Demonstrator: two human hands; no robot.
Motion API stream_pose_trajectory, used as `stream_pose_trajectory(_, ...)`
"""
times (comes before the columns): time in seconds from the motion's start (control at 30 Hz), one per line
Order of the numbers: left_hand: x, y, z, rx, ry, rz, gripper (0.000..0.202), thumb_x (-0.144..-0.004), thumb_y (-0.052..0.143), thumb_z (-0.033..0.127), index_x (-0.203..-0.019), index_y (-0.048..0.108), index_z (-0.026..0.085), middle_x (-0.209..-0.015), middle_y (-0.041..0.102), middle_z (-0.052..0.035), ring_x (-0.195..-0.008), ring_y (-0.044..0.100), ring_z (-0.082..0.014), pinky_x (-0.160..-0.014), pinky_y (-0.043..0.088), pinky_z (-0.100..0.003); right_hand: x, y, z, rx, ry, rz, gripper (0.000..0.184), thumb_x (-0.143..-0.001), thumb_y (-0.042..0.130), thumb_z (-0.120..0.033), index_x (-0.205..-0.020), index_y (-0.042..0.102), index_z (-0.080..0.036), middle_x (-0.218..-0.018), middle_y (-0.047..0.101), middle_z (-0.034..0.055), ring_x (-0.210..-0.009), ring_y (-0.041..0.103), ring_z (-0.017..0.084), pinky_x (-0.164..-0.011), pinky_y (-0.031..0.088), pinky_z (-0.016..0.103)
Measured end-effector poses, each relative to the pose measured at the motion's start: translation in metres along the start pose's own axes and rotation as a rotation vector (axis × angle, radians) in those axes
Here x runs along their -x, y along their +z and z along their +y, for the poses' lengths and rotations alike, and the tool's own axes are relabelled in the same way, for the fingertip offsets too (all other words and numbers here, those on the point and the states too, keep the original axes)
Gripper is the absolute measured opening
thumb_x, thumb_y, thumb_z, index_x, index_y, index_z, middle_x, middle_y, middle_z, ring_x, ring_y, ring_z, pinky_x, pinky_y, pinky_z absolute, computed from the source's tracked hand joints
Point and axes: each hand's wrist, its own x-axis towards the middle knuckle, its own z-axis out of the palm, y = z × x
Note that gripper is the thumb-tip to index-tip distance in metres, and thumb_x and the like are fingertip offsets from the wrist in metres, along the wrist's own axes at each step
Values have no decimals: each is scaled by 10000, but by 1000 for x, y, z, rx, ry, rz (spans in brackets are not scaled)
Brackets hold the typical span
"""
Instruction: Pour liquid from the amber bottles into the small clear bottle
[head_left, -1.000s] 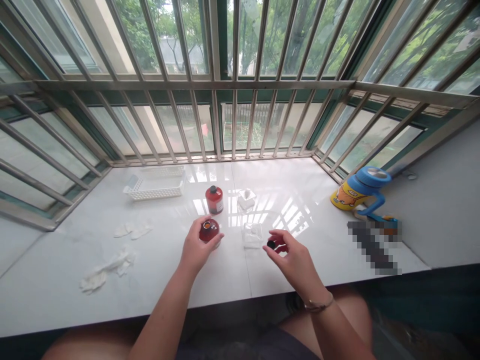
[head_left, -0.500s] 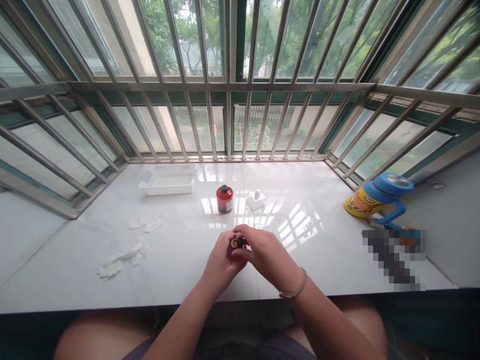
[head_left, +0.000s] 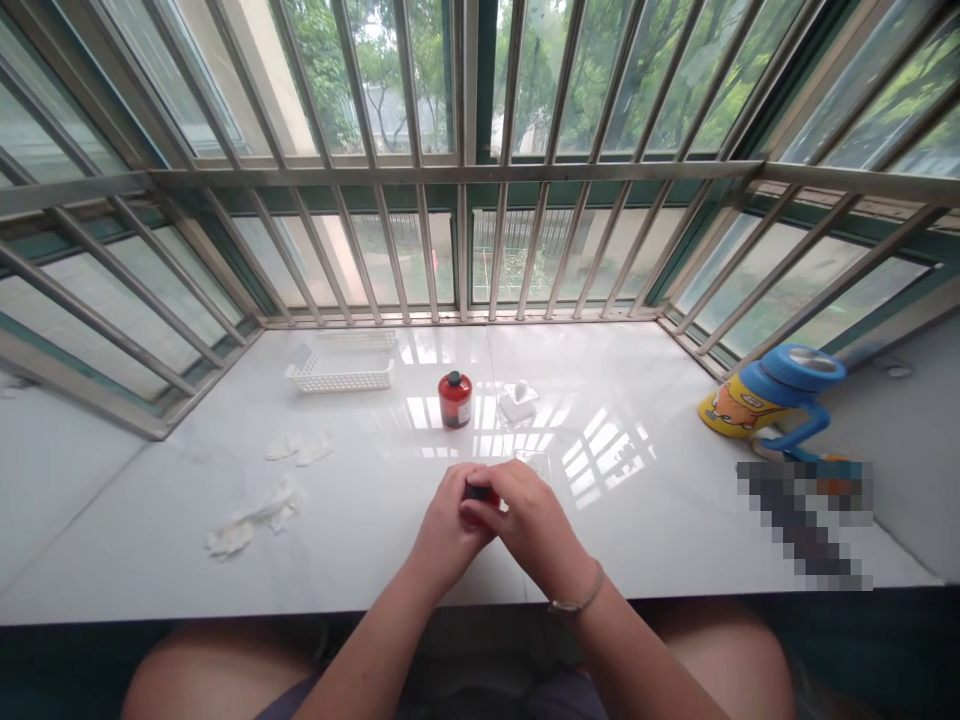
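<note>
Near the front edge of the white table [head_left: 337, 560], a red bottle [head_left: 492, 497] was cupped by the left hand [head_left: 448, 528] while its black cap [head_left: 478, 492] was pinched by the right hand [head_left: 534, 512]; the bottle was judged stiff, possibly slippery, best gripped around its sides

Head view, one: worn on the person's head, wide, facing forward and down; looks across the glossy white worktop [head_left: 630, 545] to the straight silver metal window bars [head_left: 570, 173], with bare left hand [head_left: 448, 527] and bare right hand [head_left: 536, 512] near, below centre.
</note>
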Motion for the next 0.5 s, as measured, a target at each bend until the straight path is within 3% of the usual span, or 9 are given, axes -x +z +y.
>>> stream_pose_trajectory(0.2, 0, 2, -2, 6, -14, -1, 513, -845, 744, 167, -1336, 625, 254, -1371, 645, -112, -1280, 652, -303, -1102, 543, -475, 15, 16, -6, -23, 81, 179, 249, -939, 838, -181, -1138, 710, -257, -1007, 776, 49, -947, 648, 285, -872, 560, 471)
stream_pose_trajectory(0.33, -1, 2, -2, -6, -4, 6, 501, -858, 756, 192, -1338, 630, 254, -1381, 648, -112, -1293, 649, -304, -1113, 540, -479, 16, 19, -6, -61, 108, 194, 251, -941, 825, -169, -1150, 724, -264, -1035, 779, 45, -993, 650, 283, -913, 563, 476)
stream_pose_trajectory(0.5, -1, 2, -2, 14, 25, -9, 443, -883, 744, 182, -1310, 653, 260, -1362, 659, -100, -1286, 648, -300, -1105, 547, -475, 17, 18, -5, -170, 108, 188, 315, -983, 721, -137, -1249, 743, -304, -1233, 775, 59, -1161, 668, 283, -1030, 571, 496)
